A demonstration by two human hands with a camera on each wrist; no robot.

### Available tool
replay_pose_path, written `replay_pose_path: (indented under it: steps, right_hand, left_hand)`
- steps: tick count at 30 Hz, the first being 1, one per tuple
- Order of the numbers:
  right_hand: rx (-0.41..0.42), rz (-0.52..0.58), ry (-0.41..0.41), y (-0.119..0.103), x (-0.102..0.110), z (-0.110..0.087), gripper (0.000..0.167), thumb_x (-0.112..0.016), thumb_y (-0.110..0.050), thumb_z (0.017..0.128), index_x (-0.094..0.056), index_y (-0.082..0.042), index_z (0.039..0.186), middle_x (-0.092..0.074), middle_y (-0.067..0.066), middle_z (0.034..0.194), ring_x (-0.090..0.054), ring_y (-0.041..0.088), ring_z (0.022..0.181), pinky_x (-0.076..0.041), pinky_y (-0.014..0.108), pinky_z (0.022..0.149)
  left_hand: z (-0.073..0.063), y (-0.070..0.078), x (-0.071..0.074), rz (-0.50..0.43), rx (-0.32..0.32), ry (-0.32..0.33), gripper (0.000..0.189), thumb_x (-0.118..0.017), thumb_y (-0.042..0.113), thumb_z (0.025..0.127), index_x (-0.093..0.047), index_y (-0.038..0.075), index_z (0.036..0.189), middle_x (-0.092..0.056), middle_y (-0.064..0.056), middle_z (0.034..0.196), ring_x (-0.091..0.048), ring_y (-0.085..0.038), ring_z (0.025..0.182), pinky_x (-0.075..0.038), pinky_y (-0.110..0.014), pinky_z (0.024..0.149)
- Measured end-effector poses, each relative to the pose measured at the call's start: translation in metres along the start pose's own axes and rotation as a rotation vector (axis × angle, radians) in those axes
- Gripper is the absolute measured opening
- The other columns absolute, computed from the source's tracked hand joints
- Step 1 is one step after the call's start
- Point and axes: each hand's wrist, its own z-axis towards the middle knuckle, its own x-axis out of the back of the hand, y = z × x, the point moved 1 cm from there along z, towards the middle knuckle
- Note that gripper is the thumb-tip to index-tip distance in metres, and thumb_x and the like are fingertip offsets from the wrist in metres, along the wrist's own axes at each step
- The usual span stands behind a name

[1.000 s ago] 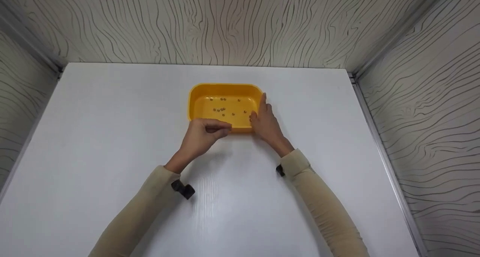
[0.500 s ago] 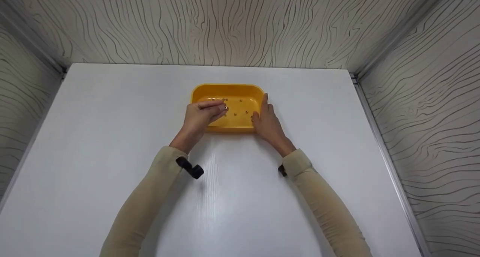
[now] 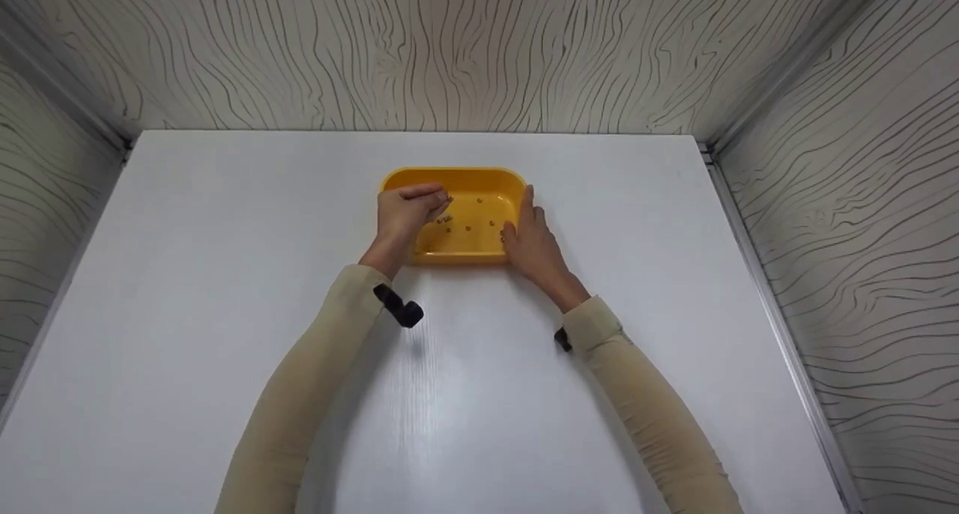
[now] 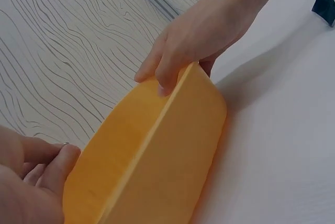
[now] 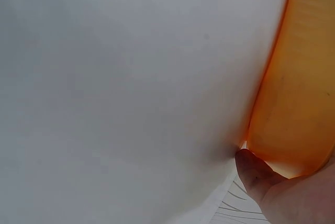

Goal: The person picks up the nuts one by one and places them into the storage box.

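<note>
A yellow plastic bin [image 3: 466,258] stands on the white table, with several small round metallic pieces [image 3: 468,228] scattered over its floor. My left hand [image 3: 398,216] is over the bin's left half, thumb and index finger pinched together. In the left wrist view a small shiny metal piece [image 4: 65,144] shows between those fingertips; its exact kind is too small to tell. My right hand [image 3: 537,249] grips the bin's right end, thumb over the rim inside and fingers along the outer wall. The left hand hides the bin's left end in the head view.
The white table [image 3: 479,394] extends around the bin on all sides. A wood-grain patterned wall [image 3: 464,57] rises behind it, with more panels at left and right. A black camera mount [image 3: 399,306] sits on the left wrist.
My left hand has moved from the bin's front rim up over its inside, toward the back left, fingers still pinched. The right hand keeps its grip on the bin's right end.
</note>
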Motion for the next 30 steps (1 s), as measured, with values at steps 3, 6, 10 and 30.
replay_pose_path:
  steps: [3, 6, 10, 30]
  right_hand:
    - [-0.015, 0.008, -0.005, -0.0002, -0.0002, 0.0000, 0.081, -0.043, -0.032, 0.111, 0.010, -0.015, 0.169, -0.040, 0.021, 0.154, -0.053, 0.025, 0.100, -0.046, 0.039, 0.089]
    - [-0.020, 0.005, -0.007, 0.0003, -0.0006, 0.0007, 0.081, -0.043, -0.032, 0.111, 0.010, -0.015, 0.169, -0.040, 0.021, 0.154, -0.053, 0.025, 0.099, -0.047, 0.039, 0.088]
    - [-0.003, -0.012, -0.001, 0.0017, -0.0011, 0.0025, 0.081, -0.043, -0.031, 0.110, 0.009, -0.012, 0.169, -0.041, 0.024, 0.153, -0.052, 0.025, 0.095, -0.047, 0.040, 0.084]
    - [-0.001, 0.007, 0.001, 0.0017, -0.0008, 0.0026, 0.080, -0.043, -0.030, 0.110, 0.009, -0.013, 0.169, -0.040, 0.023, 0.154, -0.053, 0.025, 0.097, -0.047, 0.041, 0.088]
  left_hand:
    - [0.0045, -0.0011, -0.0017, 0.039, 0.008, 0.038, 0.028, -0.073, 0.001, 0.096, -0.075, -0.001, 0.124, -0.076, -0.015, 0.122, -0.077, -0.020, 0.109, -0.062, -0.025, 0.092]
    - [0.0065, -0.0022, -0.0035, 0.081, 0.000, 0.060, 0.025, -0.072, 0.001, 0.096, -0.077, -0.001, 0.121, -0.076, -0.015, 0.121, -0.077, -0.019, 0.106, -0.062, -0.025, 0.090]
    - [0.0072, -0.0033, -0.0037, 0.142, -0.031, 0.075, 0.023, -0.072, 0.001, 0.096, -0.078, -0.002, 0.118, -0.077, -0.015, 0.120, -0.076, -0.020, 0.104, -0.062, -0.026, 0.090]
    - [0.0034, -0.0006, 0.0007, 0.365, -0.102, 0.115, 0.018, -0.074, 0.012, 0.097, -0.081, 0.008, 0.114, -0.078, -0.007, 0.117, -0.073, -0.018, 0.107, -0.060, -0.032, 0.097]
